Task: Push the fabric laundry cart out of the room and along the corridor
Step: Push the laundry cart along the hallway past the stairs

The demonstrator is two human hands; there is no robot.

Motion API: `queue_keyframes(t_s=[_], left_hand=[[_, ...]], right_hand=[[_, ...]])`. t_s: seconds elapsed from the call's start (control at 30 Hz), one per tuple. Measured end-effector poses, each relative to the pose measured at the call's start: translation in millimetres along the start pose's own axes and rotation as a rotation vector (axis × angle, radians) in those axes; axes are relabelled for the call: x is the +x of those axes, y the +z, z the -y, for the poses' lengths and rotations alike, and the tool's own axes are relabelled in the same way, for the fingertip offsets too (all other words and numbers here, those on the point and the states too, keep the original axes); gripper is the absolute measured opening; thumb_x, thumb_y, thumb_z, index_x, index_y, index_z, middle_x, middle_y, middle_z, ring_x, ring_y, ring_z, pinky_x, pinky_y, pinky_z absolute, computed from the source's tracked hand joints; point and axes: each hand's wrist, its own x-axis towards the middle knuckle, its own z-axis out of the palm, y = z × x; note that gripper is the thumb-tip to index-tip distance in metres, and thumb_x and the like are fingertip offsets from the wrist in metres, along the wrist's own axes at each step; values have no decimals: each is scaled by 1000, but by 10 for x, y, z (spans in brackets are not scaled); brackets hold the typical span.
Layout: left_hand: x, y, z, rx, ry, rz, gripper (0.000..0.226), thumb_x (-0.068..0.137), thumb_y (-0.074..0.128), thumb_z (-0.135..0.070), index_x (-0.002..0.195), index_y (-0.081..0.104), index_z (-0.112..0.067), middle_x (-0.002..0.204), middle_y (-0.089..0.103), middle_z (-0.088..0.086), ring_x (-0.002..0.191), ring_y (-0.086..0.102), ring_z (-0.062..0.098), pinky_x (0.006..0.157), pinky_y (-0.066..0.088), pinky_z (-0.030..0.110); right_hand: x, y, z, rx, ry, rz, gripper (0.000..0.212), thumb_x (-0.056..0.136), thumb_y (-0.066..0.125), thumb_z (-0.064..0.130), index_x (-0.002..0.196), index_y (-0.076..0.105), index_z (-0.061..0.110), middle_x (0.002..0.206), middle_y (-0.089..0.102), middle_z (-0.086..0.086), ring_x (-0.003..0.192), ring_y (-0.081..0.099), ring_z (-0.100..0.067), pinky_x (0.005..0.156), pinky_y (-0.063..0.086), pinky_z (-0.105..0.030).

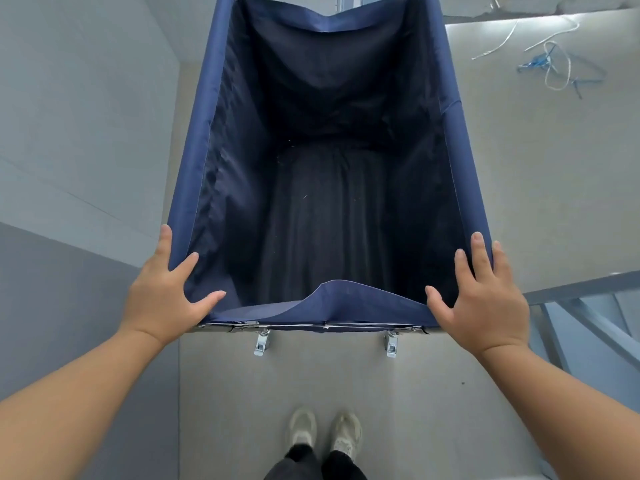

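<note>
The big blue fabric laundry cart point(325, 161) stands on the pale floor point(311, 382) right in front of the person. It fills the middle of the view, and its inside looks dark and empty.

The left hand point(162, 296) rests on the near left corner of the cart. Its thumb hooks over the cloth edge and its fingers lie along the side. The right hand point(481, 299) does the same on the near right corner. Each grip is a loose hold on the cloth rim, not a tight fist. 1 hand on each corner probably helps to push the cart straight and to steer it.

The person's 2 pale shoes point(325, 434) stand just behind the cart, so the body is lined up to walk forward.

A grey wall point(76, 133) is close on the left. On the right, some white and blue cords point(550, 64) lie on the floor, well apart from the cart. The cart should keep away from them so the wheels do not catch.

Only 2 metal wheel brackets point(263, 342) show under the near edge. The wheels themselves are hidden. The far end of the cart is cut off at the top, so the way ahead cannot be seen. It is hard to tell if this is the room or the corridor.
</note>
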Motion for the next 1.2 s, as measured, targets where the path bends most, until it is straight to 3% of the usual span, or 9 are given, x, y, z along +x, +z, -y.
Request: queue_keyframes(t_s=[0.23, 0.63, 0.83, 1.0, 1.2], left_hand=[[501, 46, -50, 12, -21, 11, 79, 59, 91, -52, 122, 69, -9, 170, 11, 3, 108, 60, 45, 76, 57, 56], [1497, 184, -66, 9, -39, 33, 80, 60, 89, -54, 126, 67, -13, 170, 10, 0, 110, 61, 46, 64, 55, 50], [1899, 225, -114, -10, -37, 51, 77, 63, 89, -50, 126, 67, -13, 170, 9, -1, 101, 63, 44, 61, 55, 46], [2239, 216, -167, -13, -48, 66, 76, 68, 68, -55, 128, 64, -9, 169, 16, 8, 94, 64, 44, 60, 53, 43], [2555, 225, -231, -19, -68, 91, 80, 68, 73, -54, 132, 61, -8, 169, 14, 7, 100, 64, 44, 58, 54, 43]], right_hand=[[534, 44, -56, 6, 1, -11, 74, 87, 40, 59, 135, 56, 5, 157, 40, -14, 141, 36, -41, 76, 57, -51], [1523, 106, -133, 0, -4, -15, 77, 88, 40, 61, 135, 56, 3, 157, 41, -16, 140, 38, -43, 79, 56, -53], [1930, 151, -209, -8, -6, -4, 76, 89, 39, 61, 136, 56, 3, 157, 39, -16, 141, 37, -44, 78, 57, -53], [2280, 173, -255, -5, -12, 7, 77, 90, 39, 61, 135, 56, 2, 157, 39, -17, 140, 36, -44, 81, 56, -54], [2618, 178, -292, 1, -15, 4, 76, 88, 41, 60, 133, 58, 0, 155, 41, -18, 139, 38, -46, 80, 55, -54]])
